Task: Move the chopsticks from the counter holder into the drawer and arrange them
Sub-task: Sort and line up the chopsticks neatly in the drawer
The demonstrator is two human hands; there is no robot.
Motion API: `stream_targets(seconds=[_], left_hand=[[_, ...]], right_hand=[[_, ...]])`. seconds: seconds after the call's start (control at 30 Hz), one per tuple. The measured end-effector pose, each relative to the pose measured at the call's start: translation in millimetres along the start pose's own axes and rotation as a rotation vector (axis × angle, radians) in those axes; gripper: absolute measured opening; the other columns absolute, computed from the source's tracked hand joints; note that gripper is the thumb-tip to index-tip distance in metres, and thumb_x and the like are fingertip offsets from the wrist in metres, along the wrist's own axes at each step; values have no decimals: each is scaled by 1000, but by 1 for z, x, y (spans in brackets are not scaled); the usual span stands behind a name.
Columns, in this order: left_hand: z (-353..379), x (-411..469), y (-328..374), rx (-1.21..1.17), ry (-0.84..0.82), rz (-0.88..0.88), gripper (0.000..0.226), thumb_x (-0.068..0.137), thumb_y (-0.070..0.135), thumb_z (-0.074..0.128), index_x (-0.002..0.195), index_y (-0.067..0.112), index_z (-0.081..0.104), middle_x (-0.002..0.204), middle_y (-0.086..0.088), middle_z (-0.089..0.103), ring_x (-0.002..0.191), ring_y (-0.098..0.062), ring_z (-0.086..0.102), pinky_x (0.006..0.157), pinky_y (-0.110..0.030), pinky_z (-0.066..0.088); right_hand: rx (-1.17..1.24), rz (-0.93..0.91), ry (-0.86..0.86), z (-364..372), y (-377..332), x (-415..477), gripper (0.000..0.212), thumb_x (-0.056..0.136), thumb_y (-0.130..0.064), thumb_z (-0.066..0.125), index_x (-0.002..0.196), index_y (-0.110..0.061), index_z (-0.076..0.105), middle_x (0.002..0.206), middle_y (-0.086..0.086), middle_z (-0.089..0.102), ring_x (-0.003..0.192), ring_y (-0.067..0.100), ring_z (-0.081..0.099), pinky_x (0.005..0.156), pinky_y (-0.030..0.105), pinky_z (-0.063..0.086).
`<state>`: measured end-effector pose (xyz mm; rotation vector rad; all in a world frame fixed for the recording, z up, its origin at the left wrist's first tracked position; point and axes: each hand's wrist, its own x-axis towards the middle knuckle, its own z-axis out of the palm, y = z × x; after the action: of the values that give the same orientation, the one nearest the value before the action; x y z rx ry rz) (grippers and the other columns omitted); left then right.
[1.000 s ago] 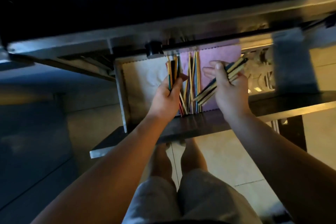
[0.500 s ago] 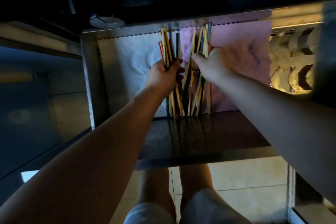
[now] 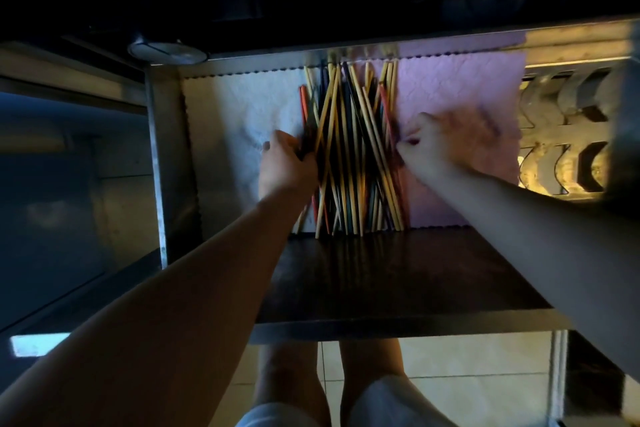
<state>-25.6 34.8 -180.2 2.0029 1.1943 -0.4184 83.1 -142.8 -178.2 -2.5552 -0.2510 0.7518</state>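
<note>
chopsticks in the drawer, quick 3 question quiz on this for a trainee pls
1. True or false: the chopsticks lie in neat parallel rows, none crossing another.
2. Which colour is the liner on the side of the pile where the right hand is? A) pink B) green C) black
3. Short answer: which hand is at the edge of the pile that lies next to the white liner?

Key:
1. False. Many of them cross one another.
2. A
3. The left hand.
</note>
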Motion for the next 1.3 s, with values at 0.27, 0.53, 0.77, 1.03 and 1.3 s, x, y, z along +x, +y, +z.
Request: stream_targets(seconds=[0.27, 0.53, 0.77, 1.03, 1.3], left_hand=[[7, -9, -5, 162, -63, 158, 29, 78, 34, 72, 96, 23, 52, 96, 1, 48, 76, -16, 49, 61, -27, 35], [0, -8, -10, 104, -23, 97, 16, 81, 14, 59, 94, 18, 50, 74, 5, 54, 66, -14, 49, 50, -28, 31], [-3, -7, -11, 89, -44, 45, 28, 78, 14, 61, 102, 20, 49, 79, 3, 57, 71, -17, 54, 49, -27, 35], [-9, -4, -15, 23, -40, 10, 27, 81, 15, 56, 106, 20, 51, 84, 0, 61, 74, -20, 61, 63, -32, 49], [-12, -2, -9, -99, 7, -153, 14, 93, 26, 49, 102, 17, 55, 95, -10, 65, 88, -32, 64, 73, -38, 53]], right_hand=[[-45, -131, -41, 17, -3, -16, 26, 81, -30, 69, 102, -24, 56, 100, 2, 63, 86, 24, 62, 73, 38, 53], [-226, -72, -27, 17, -6, -16, 27, 85, -40, 65, 100, -20, 58, 102, 5, 61, 85, 25, 61, 67, 29, 47], [-320, 51, -27, 20, -23, -11, 28, 85, -39, 63, 101, -16, 62, 93, 4, 61, 73, 19, 49, 64, 26, 38], [-206, 136, -65, 22, -19, -7, 26, 84, -39, 61, 95, -16, 64, 79, 2, 59, 72, 21, 57, 65, 28, 48], [140, 224, -24, 24, -10, -4, 21, 80, -37, 54, 72, -17, 58, 58, -4, 54, 54, 18, 55, 50, 20, 37]])
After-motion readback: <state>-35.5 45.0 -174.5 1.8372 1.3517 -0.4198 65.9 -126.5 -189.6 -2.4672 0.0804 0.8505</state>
